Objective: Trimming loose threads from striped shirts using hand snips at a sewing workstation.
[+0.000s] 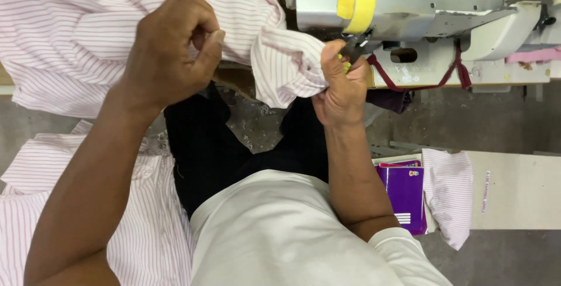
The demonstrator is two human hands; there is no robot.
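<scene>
Purple packet (pixel 404 195) right of lap; hands (pixel 169 58) (pixel 342 84) pinch striped shirt (pixel 76 35).

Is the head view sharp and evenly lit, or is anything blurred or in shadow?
Head view: even, soft light, no glare; left hand and right hand on the striped shirt are fairly sharp; the small tool in the right grip is too dark to make out; the floor below is dim.

Pink-striped white shirt (pixel 87 29), purple booklet (pixel 403 192)
</scene>
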